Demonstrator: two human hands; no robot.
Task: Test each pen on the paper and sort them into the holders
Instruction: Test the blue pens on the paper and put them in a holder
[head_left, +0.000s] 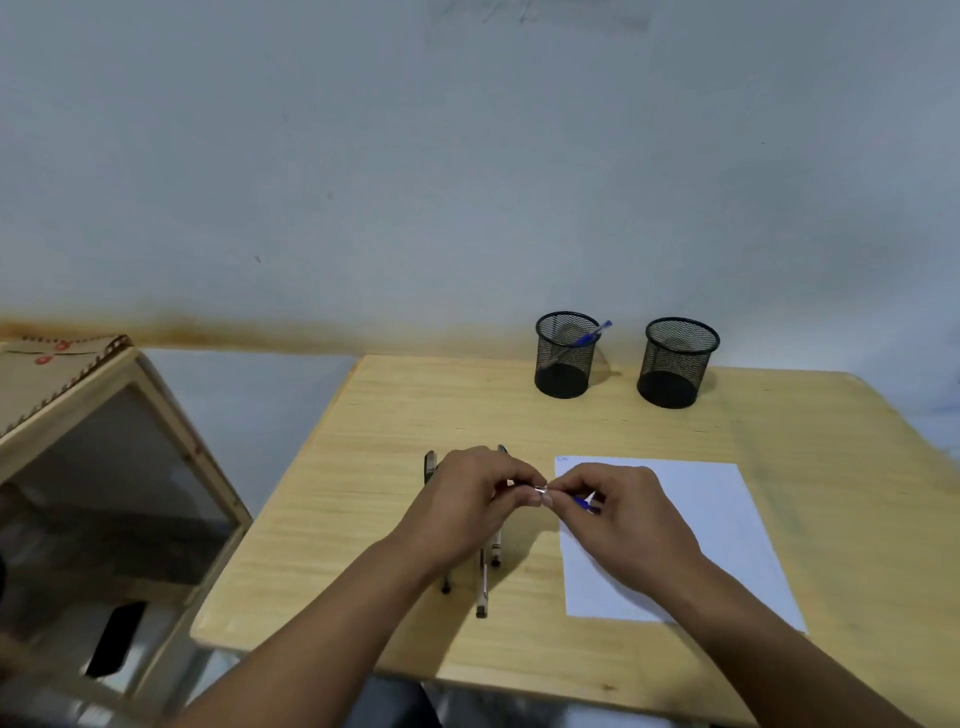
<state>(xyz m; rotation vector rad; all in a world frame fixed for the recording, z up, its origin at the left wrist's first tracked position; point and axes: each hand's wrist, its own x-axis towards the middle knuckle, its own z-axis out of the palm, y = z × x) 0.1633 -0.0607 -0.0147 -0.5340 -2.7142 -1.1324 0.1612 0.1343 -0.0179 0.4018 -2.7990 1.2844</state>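
From the head view, both hands met over the tabletop (519, 415), at the left edge of the paper (701, 519). The left hand (467, 499) and the right hand (623, 512) each pinched one pen (540, 489) between them. Its long axis ran roughly left to right, silver tip section at the left fingertips (535, 496) and a blue part showing under the right hand. Both grips were clenched on that pen; it looked as if the cap was being pulled off or pushed on, though which could not be told.

The paper lay directly under the right hand, so the right was the nearer hand for a test stroke.

Counted: two mesh holders at the back, the left holder (566, 356) with one blue pen (589, 338) leaning in it, the right holder (678, 364) seemingly without any. Loose pens (483, 587) lay beneath the left hand, pointing away from the person; at least three, partly hidden. One sheet of paper.
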